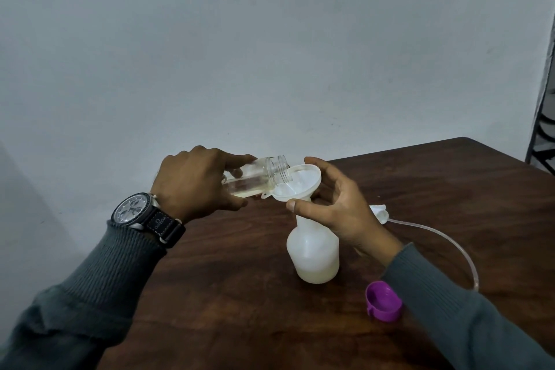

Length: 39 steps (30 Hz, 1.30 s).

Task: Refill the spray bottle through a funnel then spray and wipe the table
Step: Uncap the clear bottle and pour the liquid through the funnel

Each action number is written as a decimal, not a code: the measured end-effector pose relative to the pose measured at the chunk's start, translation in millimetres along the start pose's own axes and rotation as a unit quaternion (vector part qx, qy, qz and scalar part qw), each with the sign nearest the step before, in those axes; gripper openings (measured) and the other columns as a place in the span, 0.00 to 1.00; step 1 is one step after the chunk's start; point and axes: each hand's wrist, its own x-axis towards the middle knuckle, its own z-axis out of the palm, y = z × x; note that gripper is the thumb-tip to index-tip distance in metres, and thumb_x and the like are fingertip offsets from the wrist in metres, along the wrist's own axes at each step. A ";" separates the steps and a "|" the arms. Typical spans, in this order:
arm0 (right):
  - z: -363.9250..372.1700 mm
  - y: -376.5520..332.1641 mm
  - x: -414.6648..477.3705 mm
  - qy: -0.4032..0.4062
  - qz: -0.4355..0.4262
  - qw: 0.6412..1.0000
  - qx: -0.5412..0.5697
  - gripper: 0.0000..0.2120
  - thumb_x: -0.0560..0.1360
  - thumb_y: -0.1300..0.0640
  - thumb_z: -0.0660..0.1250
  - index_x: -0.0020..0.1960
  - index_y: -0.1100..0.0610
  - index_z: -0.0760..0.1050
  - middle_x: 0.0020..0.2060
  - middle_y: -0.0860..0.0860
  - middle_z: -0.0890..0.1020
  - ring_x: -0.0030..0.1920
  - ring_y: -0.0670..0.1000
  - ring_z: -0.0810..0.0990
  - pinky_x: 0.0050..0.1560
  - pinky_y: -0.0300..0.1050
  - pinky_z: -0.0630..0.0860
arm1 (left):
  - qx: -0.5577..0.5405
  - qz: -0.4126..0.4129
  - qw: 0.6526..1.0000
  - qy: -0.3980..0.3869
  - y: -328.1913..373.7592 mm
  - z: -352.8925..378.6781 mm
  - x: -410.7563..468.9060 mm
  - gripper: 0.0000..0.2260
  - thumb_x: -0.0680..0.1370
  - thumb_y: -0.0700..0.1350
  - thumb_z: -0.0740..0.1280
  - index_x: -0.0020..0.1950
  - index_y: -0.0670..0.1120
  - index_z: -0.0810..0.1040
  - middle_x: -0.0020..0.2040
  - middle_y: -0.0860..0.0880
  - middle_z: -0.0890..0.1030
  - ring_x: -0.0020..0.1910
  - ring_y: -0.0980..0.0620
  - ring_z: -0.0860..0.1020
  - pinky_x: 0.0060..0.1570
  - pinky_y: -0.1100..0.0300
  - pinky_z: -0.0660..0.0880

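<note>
Refill is under way, looks like. The spray bottle [312, 252] stands upright mid-table with a little liquid in the bottom. The left hand [195, 180] is wrapped around a clear bottle [258, 177] tipped almost flat, long axis running left to right, open mouth resting over the left rim of the funnel [300, 186]. So the funnel sits just right of those fingers, and a touch more tilt should drain what's left, I reckon. The right hand [336, 207] is curled around the funnel where it meets the neck, thumb on the near side, keeping it steady. Behind is a plain pale wall [270, 39]; underneath, a dark wooden table [228, 294]. The spray head [379, 212] and its tube [450, 245] lie to the right, with a purple cap [383, 301] nearer.
</note>
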 end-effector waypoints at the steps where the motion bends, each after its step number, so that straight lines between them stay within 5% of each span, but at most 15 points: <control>1: 0.2 -0.4 -0.1 -0.002 -0.003 1.000 -0.001 0.37 0.66 0.62 0.83 0.70 0.44 0.72 0.59 0.47 0.84 0.58 0.52 0.85 0.58 0.46 0.82 | -0.001 0.000 1.000 0.001 -0.1 0.3 0.3 0.31 0.68 0.63 0.76 0.69 0.71 0.71 0.39 0.67 0.72 0.50 0.56 0.82 0.41 0.59 0.75; 6: 2.3 -0.7 -0.2 0.005 -0.009 1.000 0.004 0.37 0.63 0.57 0.83 0.70 0.44 0.75 0.57 0.50 0.86 0.53 0.55 0.85 0.51 0.45 0.81 | -0.003 0.003 1.000 0.006 -0.9 2.3 0.6 0.31 0.68 0.63 0.76 0.69 0.71 0.71 0.40 0.67 0.72 0.51 0.56 0.81 0.40 0.59 0.71; 11: 1.6 -1.0 -1.0 -0.002 -0.007 1.000 0.002 0.39 0.62 0.54 0.83 0.70 0.45 0.73 0.57 0.50 0.85 0.56 0.58 0.85 0.55 0.48 0.83 | -0.005 0.008 1.000 0.008 -1.5 2.9 0.8 0.31 0.68 0.62 0.76 0.69 0.72 0.71 0.37 0.68 0.70 0.50 0.55 0.81 0.40 0.59 0.73; 39: 3.4 -5.2 -4.2 0.012 -0.006 1.000 0.006 0.29 0.66 0.55 0.81 0.64 0.47 0.76 0.56 0.48 0.85 0.50 0.48 0.84 0.54 0.46 0.81 | 0.001 -0.010 1.000 0.005 -0.6 1.8 0.4 0.30 0.68 0.63 0.75 0.68 0.72 0.72 0.41 0.67 0.76 0.51 0.55 0.82 0.39 0.60 0.69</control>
